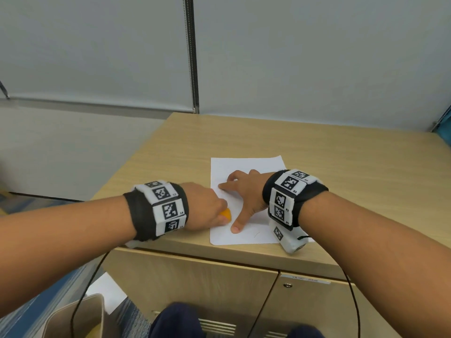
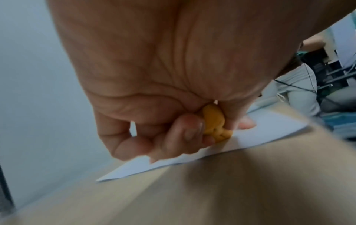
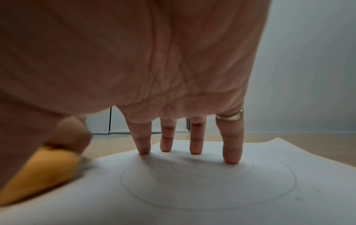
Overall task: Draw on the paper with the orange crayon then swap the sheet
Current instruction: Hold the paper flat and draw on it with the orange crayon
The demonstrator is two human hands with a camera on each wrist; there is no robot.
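Both busy: left hand [image 1: 207, 206] grips crayon [image 1: 225, 214], right hand [image 1: 244, 191] flattens paper [image 1: 246, 164].

We can read only a little. On the right wristband [image 1: 290, 191] small black tags beside the square coded markers read "R3", "R2" and "R1". The left wristband [image 1: 166, 206] carries like markers with tiny tags that begin with "L", but we cannot make out their digits. A pale label strip [image 1: 305, 279] on the cabinet door under the desk [image 1: 341, 167] bears faint print too blurred for us to read. The sheet of paper [image 3: 212, 197] shows only faint drawn rings, no writing.
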